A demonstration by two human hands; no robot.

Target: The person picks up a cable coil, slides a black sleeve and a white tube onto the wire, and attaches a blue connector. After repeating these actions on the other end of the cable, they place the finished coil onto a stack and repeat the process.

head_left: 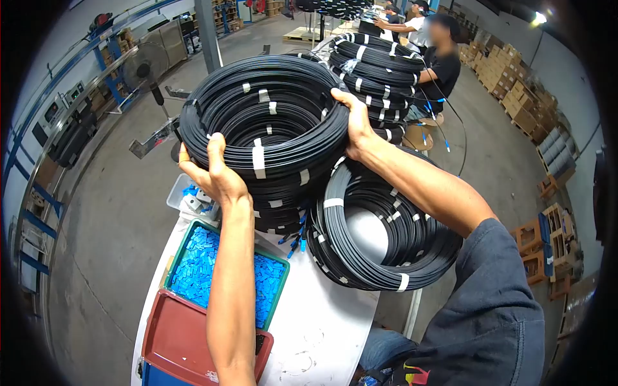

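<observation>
A large coil of black cable (270, 109), bound with white tape strips, is held up above a stack of similar coils (280, 206). My left hand (215, 170) grips the coil's near left rim. On the right rim, my right hand (355, 125) has its fingers curled over the top. A second stack of black coils (386, 257) lies flat on the white table (322, 328) under my right forearm.
A green tray of small blue parts (193, 257) and a red tray (177, 341) sit at the table's left. Behind, more stacked coils (380, 71) and a seated person (441, 67). Cardboard boxes (515, 90) line the right wall; a fan (145, 67) stands at left.
</observation>
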